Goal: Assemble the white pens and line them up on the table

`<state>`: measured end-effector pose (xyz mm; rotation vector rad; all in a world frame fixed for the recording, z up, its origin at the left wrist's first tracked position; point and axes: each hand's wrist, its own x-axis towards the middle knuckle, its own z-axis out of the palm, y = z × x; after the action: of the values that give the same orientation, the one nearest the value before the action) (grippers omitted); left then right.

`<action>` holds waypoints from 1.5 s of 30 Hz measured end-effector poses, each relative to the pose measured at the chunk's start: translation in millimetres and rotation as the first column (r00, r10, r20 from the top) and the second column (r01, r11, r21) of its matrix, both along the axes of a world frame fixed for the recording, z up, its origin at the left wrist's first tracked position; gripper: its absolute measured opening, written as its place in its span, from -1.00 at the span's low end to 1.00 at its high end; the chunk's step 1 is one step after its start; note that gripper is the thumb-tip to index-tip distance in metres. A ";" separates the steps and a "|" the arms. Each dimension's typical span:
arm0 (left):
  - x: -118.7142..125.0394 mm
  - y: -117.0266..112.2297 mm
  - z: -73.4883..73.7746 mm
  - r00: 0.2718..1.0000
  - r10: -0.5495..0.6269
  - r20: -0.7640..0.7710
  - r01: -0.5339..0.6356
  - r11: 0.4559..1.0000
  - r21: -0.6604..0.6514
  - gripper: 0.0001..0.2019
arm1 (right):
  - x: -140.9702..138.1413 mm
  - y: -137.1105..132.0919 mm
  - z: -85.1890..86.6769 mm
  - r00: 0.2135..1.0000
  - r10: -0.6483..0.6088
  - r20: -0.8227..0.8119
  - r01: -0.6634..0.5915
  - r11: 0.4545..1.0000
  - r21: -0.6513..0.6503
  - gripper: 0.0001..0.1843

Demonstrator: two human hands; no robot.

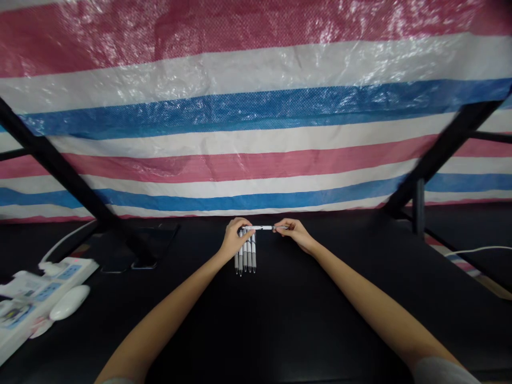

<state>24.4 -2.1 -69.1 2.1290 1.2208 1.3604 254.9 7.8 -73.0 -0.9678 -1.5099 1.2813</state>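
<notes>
A white and grey pen (262, 228) is held level above the black table (280, 320), one end in each hand. My left hand (235, 237) pinches its left end and my right hand (294, 232) pinches its right tip. Directly under my left hand, several similar pens (246, 257) lie side by side on the table, tips pointing toward me. Both forearms reach out from the bottom of the view.
A white power strip (36, 290) with a plug and cable lies at the left edge, a white mouse (69, 303) beside it. Two dark phones (138, 250) lie left of centre. Black frame bars (60, 170) slant in front of a striped tarp (256, 106).
</notes>
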 end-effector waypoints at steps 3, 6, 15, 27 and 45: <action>0.3 0.3 -0.9 1.000 0.006 0.012 -0.006 1.000 0.013 -0.91 | 0.2 -0.4 -0.2 1.000 0.017 -0.002 -0.017 1.000 -0.008 -0.73; 0.5 1.4 -2.3 1.000 0.023 -0.001 -0.023 1.000 0.009 -0.82 | 0.3 0.0 -1.5 1.000 0.021 -0.016 -0.022 1.000 -0.021 -0.74; -1.0 -1.4 1.1 1.000 0.013 0.002 -0.013 1.000 -0.017 -0.84 | 0.9 1.7 -1.7 1.000 0.003 -0.025 -0.004 1.000 -0.014 -0.75; 0.1 1.7 -3.2 1.000 0.007 0.023 -0.007 1.000 0.014 -0.88 | 1.7 3.2 -4.6 0.999 0.019 -0.049 -0.020 1.000 -0.018 -0.75; -3.5 3.1 -1.9 0.975 0.045 0.218 -0.008 0.986 -0.167 -0.56 | 0.8 -0.9 -3.3 0.999 -0.010 -0.031 0.010 1.000 -0.016 -0.75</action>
<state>21.0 0.9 -70.9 1.8012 1.2293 1.4120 255.8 7.0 -76.2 -0.9602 -1.4709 1.2978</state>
